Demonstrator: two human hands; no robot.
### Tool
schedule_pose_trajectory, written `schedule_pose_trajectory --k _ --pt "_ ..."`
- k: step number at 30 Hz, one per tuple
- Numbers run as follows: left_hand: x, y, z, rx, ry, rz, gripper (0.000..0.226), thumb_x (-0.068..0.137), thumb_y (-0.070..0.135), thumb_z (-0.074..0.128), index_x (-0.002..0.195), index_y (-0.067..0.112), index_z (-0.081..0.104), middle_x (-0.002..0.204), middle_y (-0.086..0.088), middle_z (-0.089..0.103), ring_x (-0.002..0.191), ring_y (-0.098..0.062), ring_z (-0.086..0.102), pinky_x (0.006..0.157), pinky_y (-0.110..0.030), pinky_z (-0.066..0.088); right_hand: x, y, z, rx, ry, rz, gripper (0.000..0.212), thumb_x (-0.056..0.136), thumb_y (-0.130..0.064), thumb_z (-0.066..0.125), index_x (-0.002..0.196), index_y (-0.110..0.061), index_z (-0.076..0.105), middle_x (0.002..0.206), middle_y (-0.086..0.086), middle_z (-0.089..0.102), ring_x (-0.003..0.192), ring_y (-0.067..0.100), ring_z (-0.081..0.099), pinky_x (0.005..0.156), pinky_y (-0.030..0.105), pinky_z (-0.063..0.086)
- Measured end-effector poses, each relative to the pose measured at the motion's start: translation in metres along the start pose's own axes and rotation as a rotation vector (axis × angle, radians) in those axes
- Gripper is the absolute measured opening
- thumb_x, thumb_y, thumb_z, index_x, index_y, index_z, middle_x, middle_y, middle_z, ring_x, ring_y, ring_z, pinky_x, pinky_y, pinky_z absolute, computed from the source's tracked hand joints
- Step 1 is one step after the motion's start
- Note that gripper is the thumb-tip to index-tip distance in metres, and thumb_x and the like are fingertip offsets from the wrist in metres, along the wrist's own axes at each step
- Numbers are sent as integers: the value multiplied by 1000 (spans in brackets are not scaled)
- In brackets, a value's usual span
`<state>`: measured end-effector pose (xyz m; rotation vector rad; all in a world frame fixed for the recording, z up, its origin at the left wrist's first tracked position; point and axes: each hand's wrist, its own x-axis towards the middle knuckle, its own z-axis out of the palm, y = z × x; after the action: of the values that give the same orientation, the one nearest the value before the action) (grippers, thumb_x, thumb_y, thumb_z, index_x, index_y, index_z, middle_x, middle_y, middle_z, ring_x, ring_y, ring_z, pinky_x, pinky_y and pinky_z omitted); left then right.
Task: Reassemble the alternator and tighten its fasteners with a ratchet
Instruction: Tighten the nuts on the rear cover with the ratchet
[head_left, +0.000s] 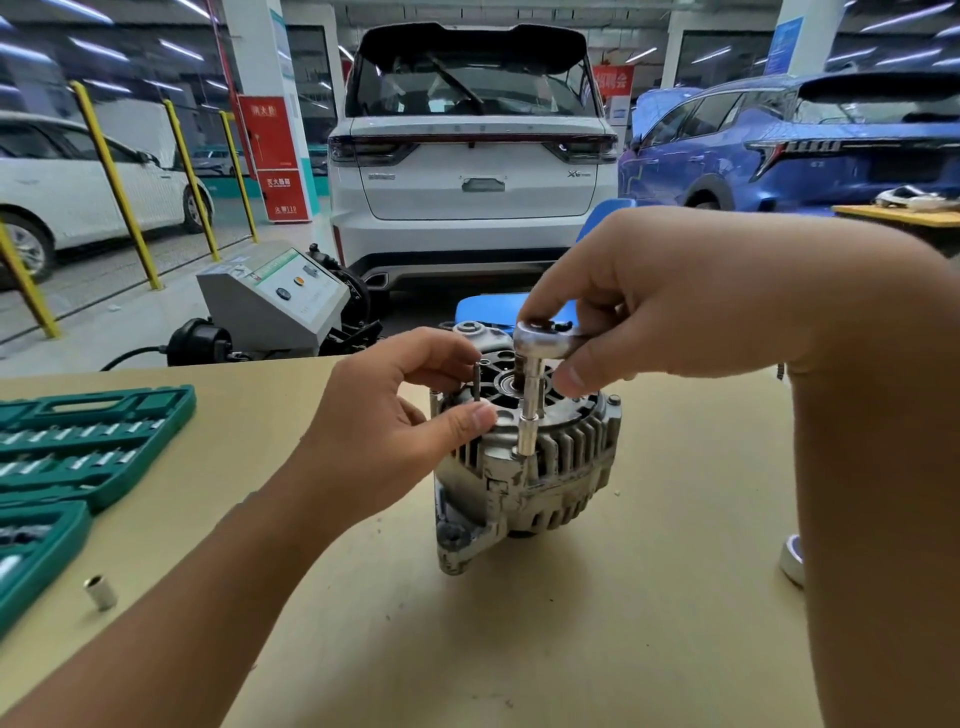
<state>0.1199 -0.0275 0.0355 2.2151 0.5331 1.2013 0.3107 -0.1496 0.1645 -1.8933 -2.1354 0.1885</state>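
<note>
A grey, worn alternator (540, 483) stands on end in the middle of the wooden table (649, 597). My right hand (675, 301) grips the head of a chrome ratchet (545, 340), whose socket (530, 415) stands upright on a fastener at the housing's front rim. My left hand (395, 431) holds the alternator's left side, thumb on the top face, beside a long bolt (476, 382) that sticks up from the housing. The ratchet's handle is hidden under my right palm.
An open green socket set case (78, 447) lies at the table's left edge, and a loose chrome socket (100, 592) lies in front of it. Beyond the table are a grey machine (275, 301), a blue chair (498, 306) and parked cars.
</note>
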Motion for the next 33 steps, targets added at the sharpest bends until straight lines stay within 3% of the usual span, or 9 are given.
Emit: schedule_pose_trajectory --k 5,8,10,14,19,25,28,29,33 --pt "0 4 0 38 19 15 35 80 27 88 111 28 72 99 16 72 98 -10 68 64 -39 58 4 -4 4 -48 21 12 34 81 -44 79 113 -50 69 60 -18 61 49 0 53 56 27 40" --pt "0 14 4 130 158 132 27 81 42 79 103 27 73 100 14 69 97 -8 63 73 -22 50 4 -8 4 -72 31 19 30 79 -45 80 108 -50 71 59 -20 61 50 -1 54 54 25 38" --pt "0 21 7 102 146 187 27 80 47 77 94 24 76 89 12 67 77 -8 60 66 -15 42 4 -11 4 -109 42 4 19 76 -49 80 92 -44 72 61 -20 63 52 -2 54 51 23 37" --pt "-2 25 15 -120 -58 131 25 75 39 86 86 18 78 60 8 59 48 -7 43 47 -24 37 2 -18 4 -148 14 -15 22 73 -54 79 76 -34 70 60 -18 63 53 2 57 47 28 44" --pt "-3 20 19 -164 -75 109 16 78 35 82 79 21 74 59 3 57 52 -12 46 50 -27 40 4 -22 8 -165 55 -16 12 78 -39 83 81 -33 73 63 -17 63 57 3 57 49 20 42" --pt "-6 20 22 -243 35 72 11 84 25 81 76 28 73 61 -1 62 41 -18 59 39 -30 48 15 -24 18 -198 154 9 31 88 -11 73 108 -34 77 91 -7 72 76 16 68 71 36 62" --pt "-6 22 26 -296 44 29 7 80 22 83 82 26 77 59 1 65 41 -12 59 41 -23 46 15 -25 17 -276 153 9 7 82 -24 78 89 -24 75 73 -5 66 64 16 61 54 30 54" --pt "-5 23 27 -307 39 32 7 81 22 83 83 26 78 60 4 66 43 -7 58 43 -19 45 13 -25 16 -292 140 18 13 80 -31 81 83 -22 72 69 -5 63 59 15 57 49 28 46" --pt "-5 19 22 -333 -5 21 7 81 16 77 83 23 77 60 -3 65 42 -13 56 44 -23 46 7 -26 11 -229 97 23 19 83 -21 79 92 -35 69 79 -11 63 70 11 60 55 26 47"
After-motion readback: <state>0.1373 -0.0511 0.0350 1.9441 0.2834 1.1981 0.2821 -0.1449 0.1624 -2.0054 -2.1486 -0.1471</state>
